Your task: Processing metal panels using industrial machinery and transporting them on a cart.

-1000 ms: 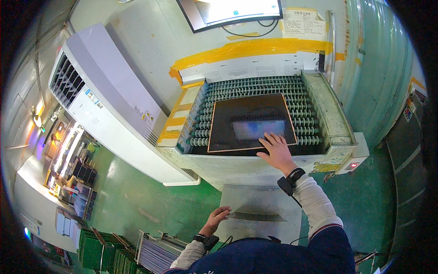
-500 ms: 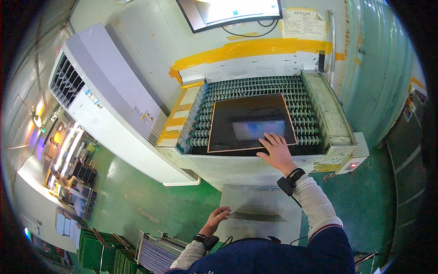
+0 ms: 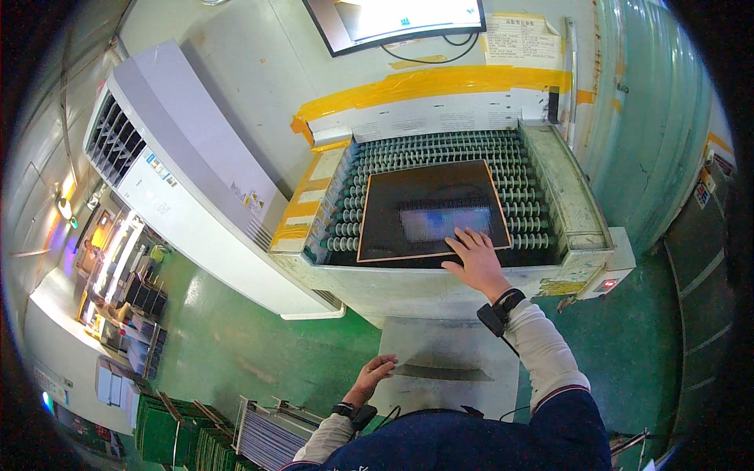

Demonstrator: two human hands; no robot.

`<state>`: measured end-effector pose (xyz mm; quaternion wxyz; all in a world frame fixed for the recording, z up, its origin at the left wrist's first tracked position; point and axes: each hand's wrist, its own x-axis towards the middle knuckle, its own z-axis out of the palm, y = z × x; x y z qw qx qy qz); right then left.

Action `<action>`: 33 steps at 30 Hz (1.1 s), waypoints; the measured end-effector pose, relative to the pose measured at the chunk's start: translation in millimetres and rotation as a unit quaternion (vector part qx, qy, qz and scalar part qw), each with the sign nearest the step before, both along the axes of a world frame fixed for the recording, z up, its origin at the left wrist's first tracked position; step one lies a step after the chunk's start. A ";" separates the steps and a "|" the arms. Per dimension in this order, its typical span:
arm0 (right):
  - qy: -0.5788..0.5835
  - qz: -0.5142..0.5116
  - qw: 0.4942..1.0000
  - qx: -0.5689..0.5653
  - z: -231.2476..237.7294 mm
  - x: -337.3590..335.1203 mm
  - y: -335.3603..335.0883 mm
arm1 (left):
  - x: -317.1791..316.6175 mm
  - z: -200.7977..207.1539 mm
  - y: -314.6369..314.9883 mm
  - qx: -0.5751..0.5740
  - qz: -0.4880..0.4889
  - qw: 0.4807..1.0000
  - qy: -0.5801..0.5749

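Observation:
A glossy black panel [image 3: 416, 195] with a thin copper-coloured rim lies tilted across the roller bed [image 3: 534, 206] in front of me, a bright bluish reflection on its surface. My right hand [image 3: 477, 261] rests on its near right part, fingers spread and stretched over the near edge, thumb pointing left. Lower down, close to my body, my left hand [image 3: 374, 376] hangs with its fingers stretched out and nothing visible in them. Behind that hand is a light grey plate [image 3: 440, 345] with a dark curved band across it.
The roller bed sits in a pale machine housing [image 3: 585, 220] with a control box [image 3: 615, 264] on its right. A tall white cabinet air conditioner [image 3: 212, 204] leans into view at left. Racks of green boards [image 3: 188, 436] stand at lower left, and a screen [image 3: 408, 20] hangs above.

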<state>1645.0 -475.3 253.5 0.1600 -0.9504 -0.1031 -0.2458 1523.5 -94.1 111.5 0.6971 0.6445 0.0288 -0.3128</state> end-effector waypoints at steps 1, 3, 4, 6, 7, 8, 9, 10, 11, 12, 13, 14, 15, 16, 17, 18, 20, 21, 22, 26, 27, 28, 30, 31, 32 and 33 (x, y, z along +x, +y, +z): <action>-0.001 0.001 1.000 0.000 -0.3 0.2 0.2 | -0.2 -1.6 0.6 -0.001 0.001 1.000 -0.001; -0.001 0.002 1.000 0.000 -0.3 0.5 0.3 | 0.1 -3.7 1.2 -0.001 0.002 1.000 0.000; -0.001 0.002 1.000 0.000 -0.1 0.5 0.3 | 0.3 -4.2 1.2 -0.001 0.003 1.000 0.001; 0.000 0.001 1.000 -0.001 0.1 0.5 0.1 | 0.4 -3.6 0.9 -0.001 0.003 1.000 0.002; 0.000 0.000 1.000 -0.002 0.0 0.3 0.0 | 0.1 -2.5 0.5 -0.002 0.002 1.000 0.001; 0.000 0.000 1.000 -0.002 -0.1 0.2 -0.2 | -0.1 -1.4 0.2 -0.003 0.001 1.000 0.001; -0.002 0.000 1.000 -0.002 -0.2 0.1 -0.5 | -0.5 -0.3 -0.1 -0.005 0.002 1.000 0.001; -0.003 0.000 1.000 -0.001 -0.3 -0.1 -0.8 | -0.8 0.8 -0.4 -0.006 0.002 1.000 0.001; -0.005 0.001 1.000 0.000 -0.4 -0.2 -1.2 | -0.9 1.9 -0.9 -0.008 0.002 1.000 0.002; -0.007 0.001 1.000 0.000 -0.2 -0.2 -0.7 | -0.9 1.8 -0.6 -0.006 0.002 1.000 0.001; -0.008 0.001 1.000 -0.001 0.0 -0.2 -0.3 | -0.9 1.7 -0.4 -0.003 0.002 1.000 0.001; -0.010 0.000 1.000 -0.001 0.2 -0.2 0.0 | -0.8 1.6 -0.3 -0.001 0.003 1.000 0.001; -0.009 0.001 1.000 0.000 0.4 -0.2 0.2 | -0.6 1.2 -0.3 0.001 0.003 1.000 0.001; -0.009 0.001 1.000 0.001 0.7 -0.2 0.3 | -0.4 0.9 -0.3 0.002 0.004 1.000 0.002; -0.008 0.001 1.000 0.002 0.9 -0.2 0.5 | -0.4 0.5 -0.3 0.003 0.004 1.000 0.002; -0.007 0.001 1.000 0.001 0.9 -0.4 0.2 | -0.3 0.7 -0.6 0.003 0.003 1.000 0.002; -0.004 0.000 1.000 0.001 0.9 -0.7 -0.2 | -0.1 1.1 -1.0 0.001 0.002 1.000 0.001; -0.004 0.000 1.000 0.001 0.1 -0.3 -0.3 | -0.3 0.6 -0.8 0.000 0.002 1.000 0.000; -0.004 0.000 1.000 0.001 -0.7 0.3 -0.2 | -0.5 0.1 -0.5 -0.002 0.003 1.000 0.000; 0.006 0.004 1.000 0.008 -0.1 2.6 0.3 | -0.7 -2.9 1.7 0.000 0.003 1.000 -0.005; 0.001 0.005 1.000 0.007 -1.1 3.8 -0.8 | -0.4 -1.8 1.1 0.002 0.004 1.000 -0.003; -0.004 0.007 1.000 0.006 -3.2 5.7 -2.1 | -0.7 -0.7 0.6 0.004 0.004 1.000 0.000; -0.004 0.005 1.000 0.007 -5.6 10.7 -3.4 | -0.2 0.3 0.0 0.005 0.005 1.000 0.005; 0.001 0.001 1.000 0.010 -6.3 14.1 -4.0 | -0.1 0.2 -0.1 0.004 0.005 1.000 0.007; 0.005 -0.003 1.000 0.012 -6.9 17.3 -4.8 | 0.4 0.2 -0.2 0.003 0.005 1.000 0.010; 0.007 -0.004 1.000 0.012 -7.3 19.8 -5.4 | 0.0 2.7 -0.9 0.003 0.005 1.000 0.009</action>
